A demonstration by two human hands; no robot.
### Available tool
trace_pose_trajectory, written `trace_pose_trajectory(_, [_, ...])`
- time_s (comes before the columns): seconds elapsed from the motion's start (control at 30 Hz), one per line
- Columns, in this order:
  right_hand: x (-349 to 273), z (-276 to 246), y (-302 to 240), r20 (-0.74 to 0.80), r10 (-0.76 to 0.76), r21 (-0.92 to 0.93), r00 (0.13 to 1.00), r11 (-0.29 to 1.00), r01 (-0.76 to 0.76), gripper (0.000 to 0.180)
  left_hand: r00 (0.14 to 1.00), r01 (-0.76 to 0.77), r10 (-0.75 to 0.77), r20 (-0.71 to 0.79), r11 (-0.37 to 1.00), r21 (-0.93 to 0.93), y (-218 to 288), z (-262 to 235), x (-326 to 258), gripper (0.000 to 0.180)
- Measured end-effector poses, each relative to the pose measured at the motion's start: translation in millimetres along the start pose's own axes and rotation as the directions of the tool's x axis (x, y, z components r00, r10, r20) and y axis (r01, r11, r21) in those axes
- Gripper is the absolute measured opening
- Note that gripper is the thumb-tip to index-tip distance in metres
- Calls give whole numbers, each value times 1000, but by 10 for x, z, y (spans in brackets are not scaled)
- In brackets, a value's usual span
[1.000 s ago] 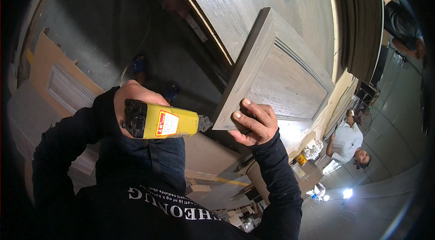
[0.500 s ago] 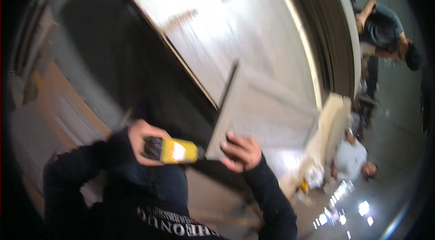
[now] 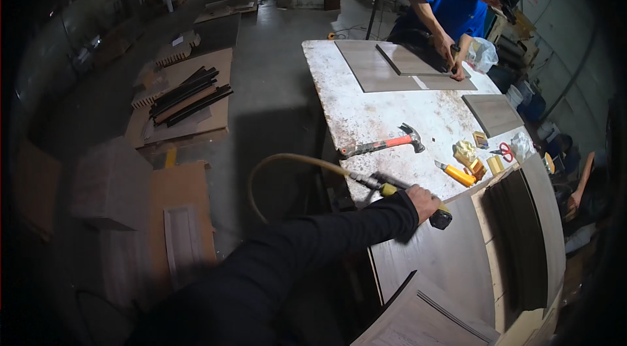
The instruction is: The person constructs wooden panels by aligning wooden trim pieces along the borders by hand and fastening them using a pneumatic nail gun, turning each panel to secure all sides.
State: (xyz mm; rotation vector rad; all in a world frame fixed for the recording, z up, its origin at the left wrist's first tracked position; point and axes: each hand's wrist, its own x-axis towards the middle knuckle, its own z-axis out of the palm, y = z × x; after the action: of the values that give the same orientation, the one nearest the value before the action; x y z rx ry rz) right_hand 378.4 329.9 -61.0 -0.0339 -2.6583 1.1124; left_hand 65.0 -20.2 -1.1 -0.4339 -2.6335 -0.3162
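Note:
My left hand (image 3: 424,203) reaches out over the near edge of the work table, its fingers closed around a yellow-and-black air nail gun (image 3: 441,216). A tan air hose (image 3: 294,157) joins the gun through a metal fitting and loops down off the table's left side. Beneath the gun lies a grey wood-grain panel (image 3: 431,254). Closer to me, a framed cabinet door (image 3: 424,316) rests at a tilt, cut off by the lower edge of the picture. My right hand is out of view.
On the white table (image 3: 366,111) lie a claw hammer (image 3: 392,142), a yellow utility knife (image 3: 457,174) and red scissors (image 3: 503,151). Dark strips (image 3: 516,241) stand right. Opposite, a co-worker in blue (image 3: 450,3) bends over panels. Stacked boards (image 3: 183,104) stand left.
The view has swung up toward the far table. My left hand has carried the yellow-and-black nail gun from beside the door's edge to the table. My right hand, earlier on the door, has left the picture.

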Motion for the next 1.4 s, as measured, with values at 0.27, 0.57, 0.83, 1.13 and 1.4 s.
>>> trace_pose_trajectory(0.27, [-190, -424, 701, -728, 94, -224, 679, 903, -366, 64, 940, -189, 225, 256, 969, -159, 706, -55, -292, 55])
trace_pose_trajectory(0.57, [-147, -541, 446, -544, 414, 149, 730, 904, -401, 70, 990, 57, 32, 139, 804, -591, 1224, 319, -1059, 20])
trace_pose_trajectory(0.83, [13, -769, 495, -126, 497, 541, 858, 760, -361, 76, 845, 475, -207, 493, 715, -514, 1363, -678, -2423, 32])
trace_pose_trajectory(1.13, [873, -532, 625, 100, -245, -167, 964, 951, 259, 73, 663, 655, -475, 578, -6, -755, 2389, -779, -3347, 32])
trace_pose_trajectory(1.4, [-51, -20, -875, 479, -426, 81, 767, 892, 445, 55, 642, 532, -616, 456, -70, -844, 2393, -767, -3119, 30])
